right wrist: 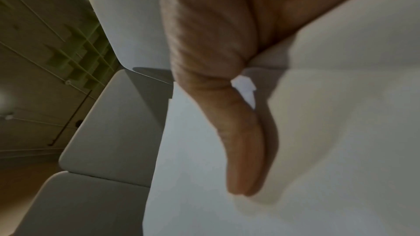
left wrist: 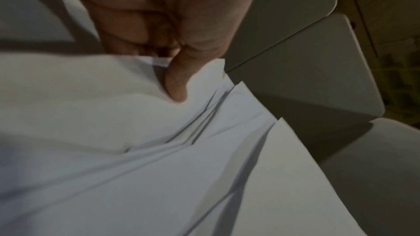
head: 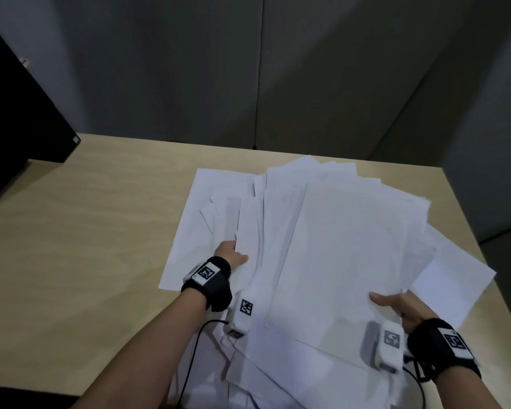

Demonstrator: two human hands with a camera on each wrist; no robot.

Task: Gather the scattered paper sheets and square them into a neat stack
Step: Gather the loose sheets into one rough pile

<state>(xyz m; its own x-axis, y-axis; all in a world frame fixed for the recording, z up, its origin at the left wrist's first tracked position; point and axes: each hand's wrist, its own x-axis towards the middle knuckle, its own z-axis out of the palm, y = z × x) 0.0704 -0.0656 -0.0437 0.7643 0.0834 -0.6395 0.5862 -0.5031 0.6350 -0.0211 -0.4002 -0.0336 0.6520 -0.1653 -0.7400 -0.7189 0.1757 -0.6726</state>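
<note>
White paper: the paper sheets [head: 331,246] lie fanned and overlapping on the right half of the bench [head: 86,231], some spilling off its near edge.
Left hand: the left hand [head: 233,253] pinches the left edge of the fan, thumb [left wrist: 176,85] on top and fingers tucked under the sheets, likely to drag that side inward.
Right hand: the right hand [head: 407,308] grips the near right corner of the upper bundle, thumb [right wrist: 245,150] flat on top, the other fingers hidden beneath.
Why held so: hands at opposite sides look set to squeeze the spread together.
Long axis: most sheets run lengthwise away from the person, tipped slightly rightward; the outer ones splay off at differing angles.
Loose sheets: one at far left and one at right lie outside both grips.
Progress: gathering, by my judgement; no squared stack yet.
</note>
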